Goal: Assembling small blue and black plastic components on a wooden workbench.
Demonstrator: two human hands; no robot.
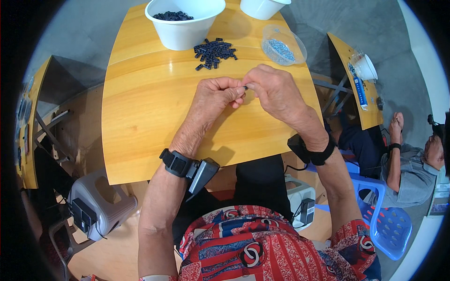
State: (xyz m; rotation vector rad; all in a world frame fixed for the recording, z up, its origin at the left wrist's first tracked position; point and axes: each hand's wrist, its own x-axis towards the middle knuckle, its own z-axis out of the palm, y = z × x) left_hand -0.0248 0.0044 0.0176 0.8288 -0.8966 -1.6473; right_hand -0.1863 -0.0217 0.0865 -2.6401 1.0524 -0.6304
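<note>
The left hand (pixel 213 96) hovers over the middle of the wooden worktop (pixel 140 107), fingers curled in tight, with thumb and forefinger pinched on a small dark piece (pixel 245 87) at their tips. A black band with a small device sits on that wrist. The right hand (pixel 276 91) meets it from the other side, its fingers likewise bent and its fingertips closed on the same small dark piece, so the two hands touch at that point. The piece is too small to tell its shape. Both hands are held just above the worktop surface, a little right of its centre.

Toward the far edge of the worktop, a large white bowl (pixel 183 23) holds dark small parts. Just right of it, near the hands, a loose heap of small black parts (pixel 214 51) lies on the bare wood. Further right, a second white bowl (pixel 262 7) stands at the far edge, and a clear plastic cup (pixel 283 44) lies tipped near the far right corner, with pale bluish bits inside.
</note>
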